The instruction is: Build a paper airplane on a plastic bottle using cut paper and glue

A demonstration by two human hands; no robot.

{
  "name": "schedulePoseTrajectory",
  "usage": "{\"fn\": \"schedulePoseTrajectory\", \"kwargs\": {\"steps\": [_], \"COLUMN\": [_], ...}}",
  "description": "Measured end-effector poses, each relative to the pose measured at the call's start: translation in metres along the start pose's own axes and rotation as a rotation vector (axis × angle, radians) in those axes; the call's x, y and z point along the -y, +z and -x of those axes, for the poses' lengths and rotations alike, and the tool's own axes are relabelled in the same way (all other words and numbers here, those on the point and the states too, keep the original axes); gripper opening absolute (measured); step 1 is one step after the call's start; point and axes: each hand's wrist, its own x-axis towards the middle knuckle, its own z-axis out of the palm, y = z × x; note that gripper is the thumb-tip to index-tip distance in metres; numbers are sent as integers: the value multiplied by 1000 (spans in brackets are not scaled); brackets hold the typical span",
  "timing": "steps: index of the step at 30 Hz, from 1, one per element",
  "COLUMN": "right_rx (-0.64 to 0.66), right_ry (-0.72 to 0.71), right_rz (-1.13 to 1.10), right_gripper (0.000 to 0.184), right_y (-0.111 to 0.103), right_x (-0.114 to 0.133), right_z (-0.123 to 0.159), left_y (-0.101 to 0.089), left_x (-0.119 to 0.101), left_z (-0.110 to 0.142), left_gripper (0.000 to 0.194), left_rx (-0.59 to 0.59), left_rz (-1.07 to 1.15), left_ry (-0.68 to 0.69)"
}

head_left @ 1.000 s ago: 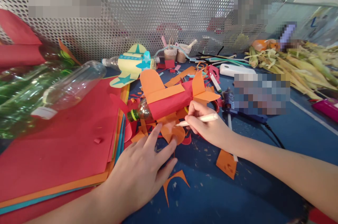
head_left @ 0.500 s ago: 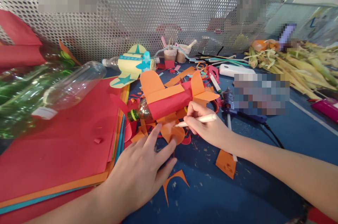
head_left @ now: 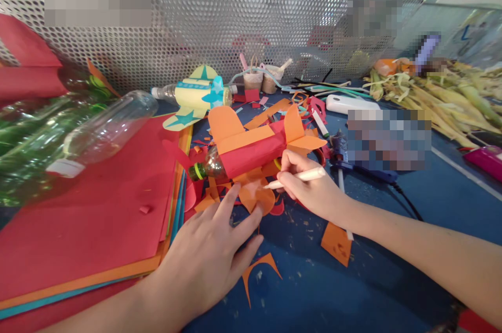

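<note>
A toy plane made from a bottle [head_left: 251,152] lies in front of me, wrapped in red paper with orange paper wings and tail. Its green neck points left. The near orange paper wing [head_left: 257,197] carries a pale patch. My left hand [head_left: 207,249] rests with fingers spread, two fingertips on the edge of that wing. In a pinch, my right hand [head_left: 306,181] holds a white marker [head_left: 300,178], its tip over the wing beside the pale patch; contact there is too small to tell.
Left stand stacked coloured paper sheets [head_left: 90,202] and plastic bottles [head_left: 113,118]. A yellow bottle plane [head_left: 200,95] lies behind. A blue glue gun [head_left: 340,152] with its cord is at right, near dried husks [head_left: 431,98]. Orange scraps [head_left: 337,244] lie in front.
My right hand has shifted slightly to the right with the marker, its tip moving towards the right side of the pale patch. My left hand stays in place.
</note>
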Motion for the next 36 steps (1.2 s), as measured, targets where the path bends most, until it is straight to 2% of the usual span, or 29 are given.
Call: {"fn": "schedulePoseTrajectory", "kwargs": {"steps": [15,21,27,29,32,36], "right_rx": [3,-32,-295,-347,-337,-220], "right_ry": [1,20,-161,-219,-261,-306], "right_rz": [13,-92,-273,-302,-315,-242], "right_gripper": [19,19,20,20,20,20], "right_y": [0,1,-8,-11,-11,-7], "right_x": [0,2,19,21,21,22], "right_z": [-1,0,3,5,7,15], "left_y": [-2,-3,-5,-6,-7,-16], "left_x": [0,0,0,-1,-1,0], "left_z": [-2,0,3,4,5,1], "left_gripper": [35,33,30,31,35,48], "left_rx": [13,18,-36,-41,-89,-166], "left_rz": [5,42,21,-9,-63,-66], "left_ry": [-1,-37,-55,-41,3,41]}}
